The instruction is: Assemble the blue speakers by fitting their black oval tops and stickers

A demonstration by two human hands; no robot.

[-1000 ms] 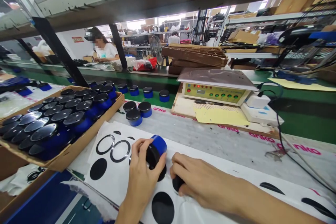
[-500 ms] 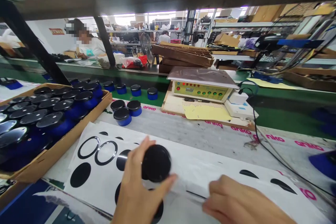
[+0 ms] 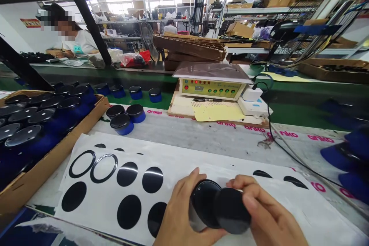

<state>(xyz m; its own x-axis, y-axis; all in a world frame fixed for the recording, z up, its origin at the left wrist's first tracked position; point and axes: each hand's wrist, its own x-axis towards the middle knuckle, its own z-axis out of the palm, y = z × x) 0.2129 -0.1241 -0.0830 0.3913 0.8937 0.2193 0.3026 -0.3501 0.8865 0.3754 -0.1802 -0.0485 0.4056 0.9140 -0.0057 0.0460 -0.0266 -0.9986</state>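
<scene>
Pink "anko" repeats along the pale bench covering; other lettering is illegible.

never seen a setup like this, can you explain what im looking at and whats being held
There is no robot here: these are a person's bare hands, seen by a camera worn on the head, looking forward and down. The left hand holds a round black piece; the right hand holds a thin black disc partly in front of it. On the bench lies a white sheet with more black discs. Beyond are blue pieces with black tops and a button panel.
</scene>
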